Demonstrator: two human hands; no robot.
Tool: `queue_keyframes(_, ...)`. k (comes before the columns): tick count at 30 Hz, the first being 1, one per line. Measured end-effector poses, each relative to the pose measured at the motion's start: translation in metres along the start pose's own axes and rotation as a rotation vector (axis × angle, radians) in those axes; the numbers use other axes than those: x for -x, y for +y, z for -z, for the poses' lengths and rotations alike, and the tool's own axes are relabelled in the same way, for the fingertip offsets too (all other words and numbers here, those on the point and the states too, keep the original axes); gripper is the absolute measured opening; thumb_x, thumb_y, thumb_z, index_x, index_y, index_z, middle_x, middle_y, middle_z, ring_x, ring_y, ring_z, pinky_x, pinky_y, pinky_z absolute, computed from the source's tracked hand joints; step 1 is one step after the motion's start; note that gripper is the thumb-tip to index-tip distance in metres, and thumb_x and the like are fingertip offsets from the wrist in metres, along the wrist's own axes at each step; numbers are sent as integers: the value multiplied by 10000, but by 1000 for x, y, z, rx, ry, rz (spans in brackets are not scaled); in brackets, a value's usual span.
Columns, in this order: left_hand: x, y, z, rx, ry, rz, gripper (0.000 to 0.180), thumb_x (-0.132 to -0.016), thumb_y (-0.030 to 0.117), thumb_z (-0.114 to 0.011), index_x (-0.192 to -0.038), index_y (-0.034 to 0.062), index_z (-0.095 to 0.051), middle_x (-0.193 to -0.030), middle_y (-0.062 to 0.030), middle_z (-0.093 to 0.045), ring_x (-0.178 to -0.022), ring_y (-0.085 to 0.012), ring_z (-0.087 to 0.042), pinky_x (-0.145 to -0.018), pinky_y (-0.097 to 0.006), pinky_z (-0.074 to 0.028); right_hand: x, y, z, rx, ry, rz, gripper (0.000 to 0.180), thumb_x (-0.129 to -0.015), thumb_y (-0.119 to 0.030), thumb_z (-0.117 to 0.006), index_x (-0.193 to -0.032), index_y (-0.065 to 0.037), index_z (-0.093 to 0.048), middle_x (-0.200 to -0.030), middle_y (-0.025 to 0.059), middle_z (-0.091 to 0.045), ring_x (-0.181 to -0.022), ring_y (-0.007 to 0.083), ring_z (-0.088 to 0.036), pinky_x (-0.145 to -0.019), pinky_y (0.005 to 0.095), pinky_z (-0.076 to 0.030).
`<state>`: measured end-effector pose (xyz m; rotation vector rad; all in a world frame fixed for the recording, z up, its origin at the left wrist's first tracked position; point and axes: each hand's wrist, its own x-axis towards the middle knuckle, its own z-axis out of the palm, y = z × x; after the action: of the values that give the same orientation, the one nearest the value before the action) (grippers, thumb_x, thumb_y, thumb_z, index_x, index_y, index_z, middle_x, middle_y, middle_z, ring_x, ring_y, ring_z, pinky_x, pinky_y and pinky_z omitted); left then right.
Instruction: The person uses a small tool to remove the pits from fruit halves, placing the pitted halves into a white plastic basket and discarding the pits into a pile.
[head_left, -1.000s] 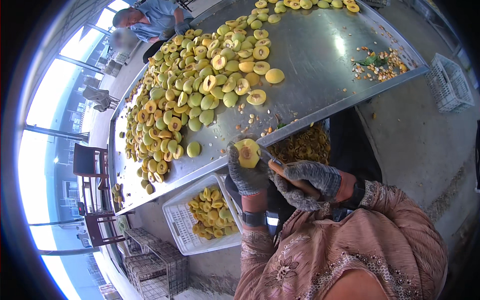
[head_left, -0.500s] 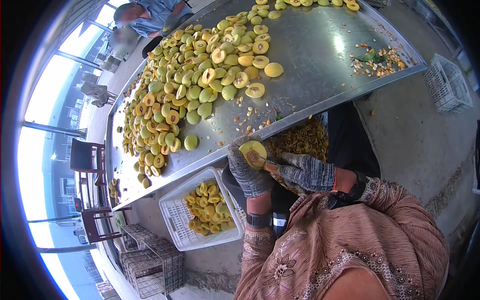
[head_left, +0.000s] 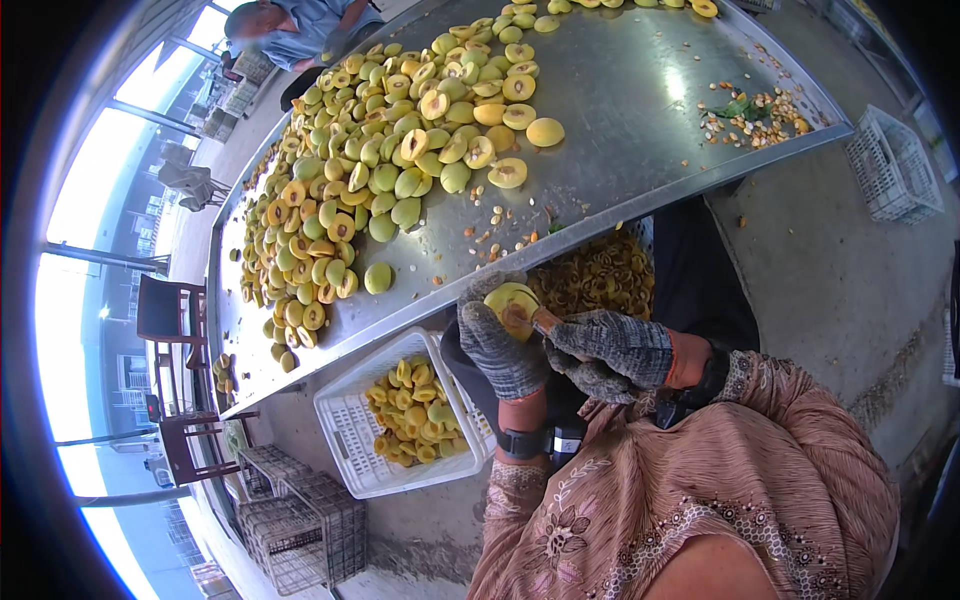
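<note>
My left hand (head_left: 497, 348), in a grey knitted glove, is closed round a yellow-green stone-fruit half (head_left: 512, 297), its cut face turned up with a brown hollow in the middle. My right hand (head_left: 622, 350), gloved alike, grips a small tool with a brown handle (head_left: 546, 320). The tool's front end meets the fruit half at its brown centre; the tip itself is hidden. Both hands are over my lap, just off the near edge of the metal table (head_left: 620, 130). Heaped on that table is a large pile of halved fruit (head_left: 400, 140).
Below the hands is a container of darker fruit pieces (head_left: 600, 280). A white plastic crate (head_left: 345, 430) with pitted yellow halves stands to the left. Loose pits (head_left: 755, 120) lie on the table's right. Another person (head_left: 300, 35) is at the far left. Grey crates (head_left: 300, 510) stand lower left.
My right hand has turned slightly and its fingers sit differently round the tool. The fruit half in my left hand has tilted. The whole view has shifted slightly.
</note>
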<state>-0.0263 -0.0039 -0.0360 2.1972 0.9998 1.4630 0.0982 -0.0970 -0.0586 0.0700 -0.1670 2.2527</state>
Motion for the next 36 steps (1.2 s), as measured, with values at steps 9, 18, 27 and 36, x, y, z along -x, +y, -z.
queue_keyframes(9,7,-3,3,296,24,290,273,-877,249,-428,-968,5,-509,-863,-107,-563,-787,-210,-557,-716,-328,-450,-5,3,-59,273,429,-5,311,-880,-314,-461,-1007,-30,-476,-721,8,-497,-479,88,-459,-415,216,-359)
queue_keyframes(18,-3,23,1,443,21,471,475,-912,415,-307,-928,-1,-536,-865,-92,-587,-765,-178,-567,-717,-302,-451,-1,11,-36,543,467,121,264,-864,-256,-492,-986,-26,-537,-697,-10,-492,-555,51,-454,-459,173,-348)
queue_keyframes(27,-21,30,2,301,-166,332,450,-916,359,-337,-825,-20,-562,-769,-104,-605,-690,-165,-574,-664,-285,-459,1,16,-7,137,515,33,347,-869,-354,-482,-921,-24,-575,-673,8,-540,-494,71,-457,-453,216,-397)
queue_keyframes(36,-19,23,0,322,-159,345,317,-877,271,-418,-823,-6,-564,-771,-97,-601,-686,-178,-580,-643,-282,-463,-19,0,-45,-379,360,-104,298,-862,-355,-491,-899,-74,-581,-668,-6,-548,-490,79,-471,-438,211,-390)
